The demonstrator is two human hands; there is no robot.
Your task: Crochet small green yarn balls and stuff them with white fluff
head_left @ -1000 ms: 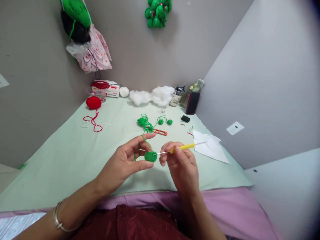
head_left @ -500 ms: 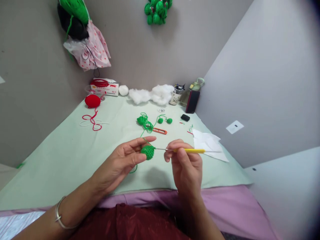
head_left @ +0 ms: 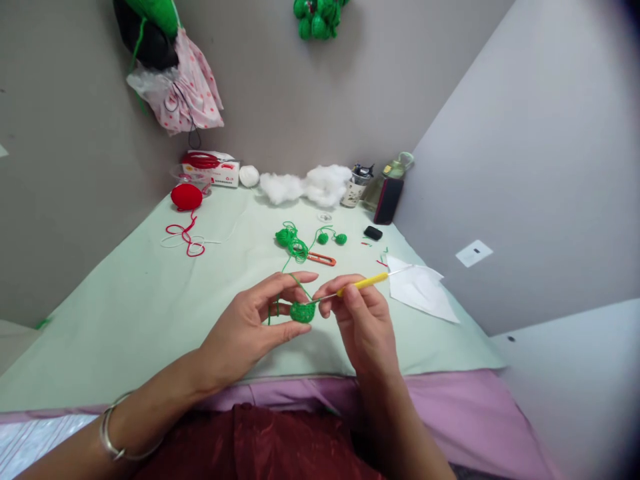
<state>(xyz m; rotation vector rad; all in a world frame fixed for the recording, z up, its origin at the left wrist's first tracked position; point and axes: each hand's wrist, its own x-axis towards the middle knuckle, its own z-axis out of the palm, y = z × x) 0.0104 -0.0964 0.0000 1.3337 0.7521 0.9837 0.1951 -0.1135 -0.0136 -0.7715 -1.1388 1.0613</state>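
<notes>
Between the thumb and fingers of my left hand [head_left: 265, 313] is a small green crochet piece [head_left: 303, 312], cupped in shape. A strand of green yarn runs over the left index finger and back to the green yarn ball [head_left: 285, 237] on the table. My right hand [head_left: 360, 310] grips a crochet hook [head_left: 367, 282] by its yellow handle. The hook's thin metal shaft points left, with its tip at the upper edge of the green piece. Whether the tip sits inside a stitch is too small to tell.
Past my hands lie orange-handled snips [head_left: 321, 259], two small green balls [head_left: 331, 239] and a black case [head_left: 373, 233]. White paper [head_left: 423, 290] lies right. Along the back are red yarn [head_left: 187, 197], white stuffing [head_left: 327, 186], a pen cup [head_left: 354, 192] and a phone [head_left: 389, 201].
The green piece has turned so its edge faces up. My right hand has moved left, bringing the hook close to the piece, and the handle now tilts up to the right.
</notes>
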